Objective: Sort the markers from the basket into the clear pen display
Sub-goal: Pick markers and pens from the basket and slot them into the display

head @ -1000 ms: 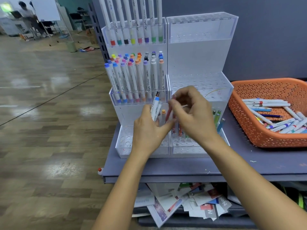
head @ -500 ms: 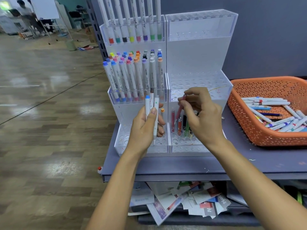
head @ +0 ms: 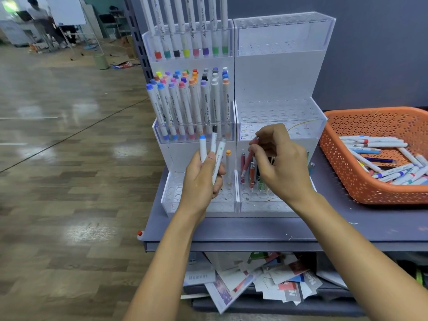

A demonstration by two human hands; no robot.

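I'm seeing the right hand (head: 280, 165) pinching a red pen (head: 249, 159) between thumb and fingertips. The pen is tilting, its lower end dipping among the pens standing in the bottom right tier, just below those fingers. The left hand (head: 199, 181) is gripping three white markers (head: 214, 141) upright, fingers curled round them, blue cap leftmost. An orange-capped marker (head: 228, 165) is standing in the bottom left tier, just right of those fingers.

The clear pen display (head: 280, 75) is rising behind both hands. Its left half is packed with coloured caps, its right half showing rows of holes. The orange basket (head: 342, 172) is sitting well right of the right fingers, with loose markers (head: 375, 144) lying in it.

Everything is resting on a grey table (head: 231, 230), its front edge running under both wrists. Papers (head: 266, 279) are piling on the shelf beneath. The wood floor (head: 69, 158) is stretching open left of the left fingers, a person (head: 39, 17) standing far back.
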